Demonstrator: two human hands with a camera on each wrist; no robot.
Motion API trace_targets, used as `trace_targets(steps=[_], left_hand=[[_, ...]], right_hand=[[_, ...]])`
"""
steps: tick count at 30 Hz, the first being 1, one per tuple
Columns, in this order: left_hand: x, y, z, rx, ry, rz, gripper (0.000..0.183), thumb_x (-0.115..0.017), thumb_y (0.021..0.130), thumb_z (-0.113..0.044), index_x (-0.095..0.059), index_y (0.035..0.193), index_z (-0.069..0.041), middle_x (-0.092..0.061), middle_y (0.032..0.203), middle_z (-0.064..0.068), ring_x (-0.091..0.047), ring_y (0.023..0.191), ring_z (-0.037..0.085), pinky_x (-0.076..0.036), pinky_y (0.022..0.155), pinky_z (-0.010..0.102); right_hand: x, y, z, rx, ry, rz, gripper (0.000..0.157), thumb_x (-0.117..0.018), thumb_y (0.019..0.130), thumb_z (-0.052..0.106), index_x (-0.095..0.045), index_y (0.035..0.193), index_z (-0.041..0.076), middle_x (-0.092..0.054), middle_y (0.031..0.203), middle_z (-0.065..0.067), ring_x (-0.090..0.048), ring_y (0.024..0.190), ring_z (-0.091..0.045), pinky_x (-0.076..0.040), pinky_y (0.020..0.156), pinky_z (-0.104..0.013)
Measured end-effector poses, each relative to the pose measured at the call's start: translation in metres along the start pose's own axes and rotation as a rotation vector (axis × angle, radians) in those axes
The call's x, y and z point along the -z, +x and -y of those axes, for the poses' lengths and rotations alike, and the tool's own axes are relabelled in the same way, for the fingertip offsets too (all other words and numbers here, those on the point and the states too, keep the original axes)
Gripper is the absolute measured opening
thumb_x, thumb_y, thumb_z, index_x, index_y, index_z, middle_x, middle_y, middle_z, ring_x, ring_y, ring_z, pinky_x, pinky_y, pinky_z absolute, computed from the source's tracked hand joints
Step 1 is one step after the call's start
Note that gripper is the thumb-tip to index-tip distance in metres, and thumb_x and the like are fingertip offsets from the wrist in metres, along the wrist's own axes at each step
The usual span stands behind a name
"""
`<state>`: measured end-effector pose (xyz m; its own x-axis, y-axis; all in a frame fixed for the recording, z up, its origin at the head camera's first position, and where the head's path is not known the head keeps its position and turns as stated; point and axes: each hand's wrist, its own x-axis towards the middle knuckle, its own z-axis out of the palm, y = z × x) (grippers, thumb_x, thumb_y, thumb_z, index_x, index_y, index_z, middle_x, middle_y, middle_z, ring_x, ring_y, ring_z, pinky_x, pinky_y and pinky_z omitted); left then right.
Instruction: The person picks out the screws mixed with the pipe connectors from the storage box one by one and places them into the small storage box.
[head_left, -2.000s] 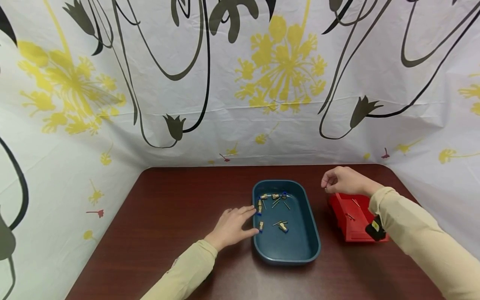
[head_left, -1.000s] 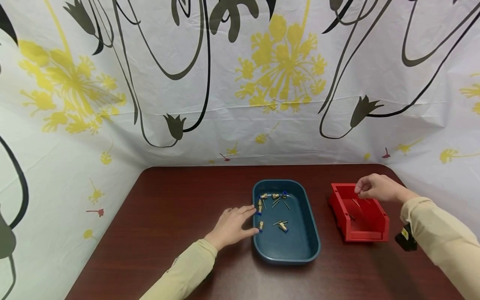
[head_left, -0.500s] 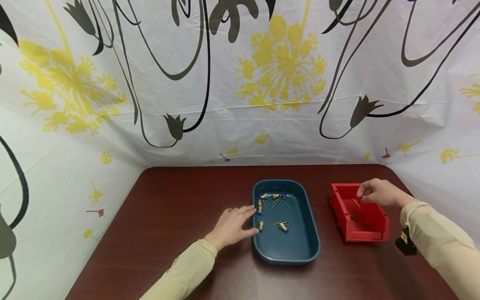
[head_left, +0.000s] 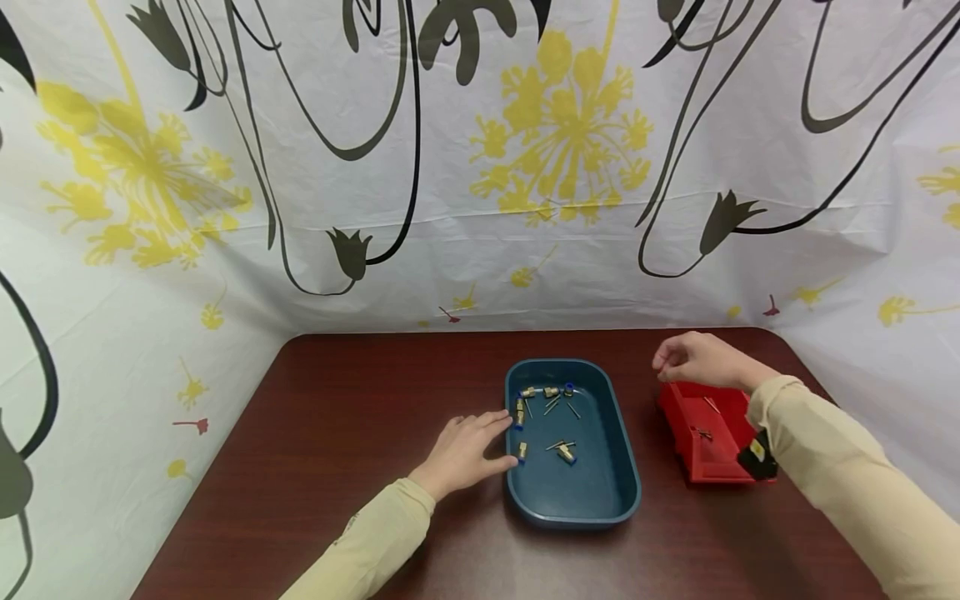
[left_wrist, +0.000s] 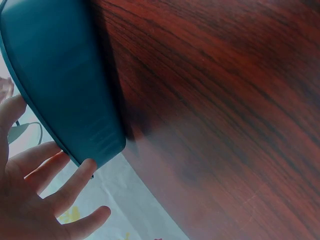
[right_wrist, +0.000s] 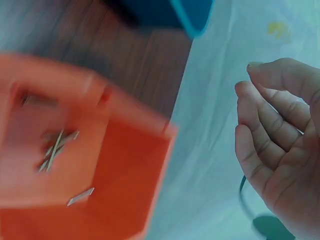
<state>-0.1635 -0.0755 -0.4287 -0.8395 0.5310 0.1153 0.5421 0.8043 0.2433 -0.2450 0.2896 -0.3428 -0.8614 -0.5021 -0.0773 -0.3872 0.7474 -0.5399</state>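
My left hand (head_left: 467,452) rests with spread fingers at the left rim of the dark blue tray (head_left: 628,498); in the left wrist view its fingertips (left_wrist: 89,164) touch the rim from outside. Brass fittings with blue ends (head_left: 566,453) and thin metal pins (head_left: 573,411) lie in the tray. Over the back of the red bin (head_left: 684,454) hovers my right hand (head_left: 705,360). Its fingers bend loosely, the thumb close to the index finger, and nothing shows between them in the right wrist view. Several small pins (right_wrist: 54,150) lie inside the bin.
Both containers stand on a dark brown wooden table (head_left: 360,417), the bin right of the tray with a gap between. A white patterned cloth (head_left: 450,183) hangs behind and at the sides. A black wrist camera (head_left: 757,457) sits under the right sleeve.
My right hand went from the bin's back left to over its inside, then rose and came back left. The pins near the bin's middle look more numerous. My left hand stays at the rim.
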Motion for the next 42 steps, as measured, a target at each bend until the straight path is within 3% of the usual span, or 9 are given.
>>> trace_targets(steps=[10,19,32,42], left_hand=[[0.001,0.0,0.001,-0.001,-0.004,0.0,0.061,-0.058,0.08,-0.048,-0.048,0.128,-0.014,-0.044,0.13,0.0,-0.047,0.111,0.02,-0.033,0.089,0.046],[0.001,0.001,0.0,-0.001,-0.02,0.003,0.06,-0.058,0.079,-0.049,-0.049,0.128,-0.014,-0.045,0.129,0.0,-0.048,0.11,0.02,-0.034,0.088,0.046],[0.001,0.0,0.0,-0.009,-0.016,0.004,0.06,-0.058,0.08,-0.048,-0.048,0.128,-0.014,-0.044,0.13,0.0,-0.048,0.109,0.02,-0.034,0.089,0.047],[0.0,0.0,0.001,-0.006,-0.009,0.006,0.06,-0.057,0.08,-0.049,-0.048,0.128,-0.014,-0.044,0.13,-0.001,-0.047,0.11,0.019,-0.033,0.089,0.047]], right_hand=[[-0.028,0.044,0.051,0.11,0.036,0.096,0.007,-0.063,0.078,0.007,-0.06,0.085,0.007,-0.06,0.077,0.001,-0.056,0.072,-0.013,-0.045,0.065,-0.03],[-0.063,0.071,0.079,0.17,0.044,0.202,0.008,-0.063,0.078,0.007,-0.061,0.085,0.01,-0.057,0.078,0.002,-0.054,0.072,-0.013,-0.045,0.064,-0.029],[-0.115,0.083,0.076,0.052,0.071,0.309,0.012,-0.061,0.074,-0.004,-0.06,0.082,0.005,-0.056,0.073,0.0,-0.05,0.063,-0.013,-0.042,0.058,-0.028],[-0.133,0.083,0.072,-0.047,0.044,0.345,0.015,-0.062,0.069,-0.008,-0.06,0.078,0.005,-0.054,0.069,0.0,-0.048,0.06,-0.013,-0.04,0.055,-0.027]])
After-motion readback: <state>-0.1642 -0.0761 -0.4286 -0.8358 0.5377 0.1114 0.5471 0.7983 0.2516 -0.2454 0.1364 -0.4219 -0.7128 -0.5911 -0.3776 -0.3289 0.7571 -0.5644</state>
